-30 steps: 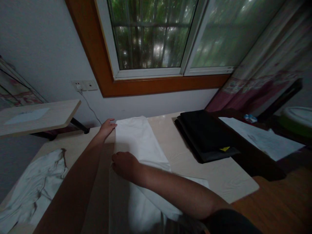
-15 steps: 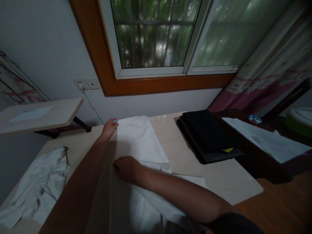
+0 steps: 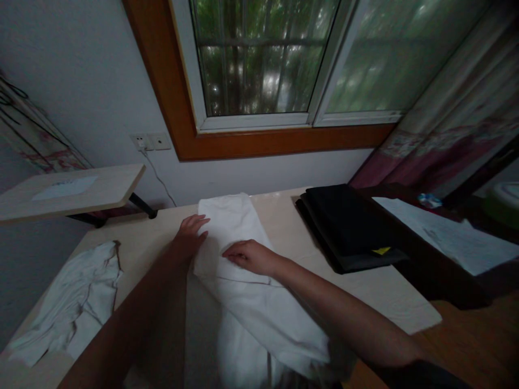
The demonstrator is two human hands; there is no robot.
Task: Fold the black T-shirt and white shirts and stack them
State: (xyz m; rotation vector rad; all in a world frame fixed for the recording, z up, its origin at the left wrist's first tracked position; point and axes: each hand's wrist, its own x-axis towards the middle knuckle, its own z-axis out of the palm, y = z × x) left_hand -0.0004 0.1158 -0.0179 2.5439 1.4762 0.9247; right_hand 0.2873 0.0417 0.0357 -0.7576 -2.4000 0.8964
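Note:
A white garment [image 3: 231,221], its exact kind unclear, lies lengthwise on the pale table, with loose folds spreading toward me and to the right. My left hand [image 3: 191,233] rests on its upper left edge, fingers apart. Over the middle of the cloth is my right hand [image 3: 252,257], fingers drawn together in a pinch at the fabric. Just below that hand a fold edge runs across the garment. The fabric between the fingertips is barely visible.
A crumpled white cloth [image 3: 77,297] lies on the left of the table [image 3: 279,208], below a raised shelf [image 3: 109,181]. Folded black fabric [image 3: 344,221] with a yellow mark sits on the right. Beyond it, a paper sheet [image 3: 446,232] rests on a dark surface. A window stands behind.
My right hand has moved up and right from the garment's left edge to its middle. My left hand has come slightly nearer, and the garment's lower folds have shifted.

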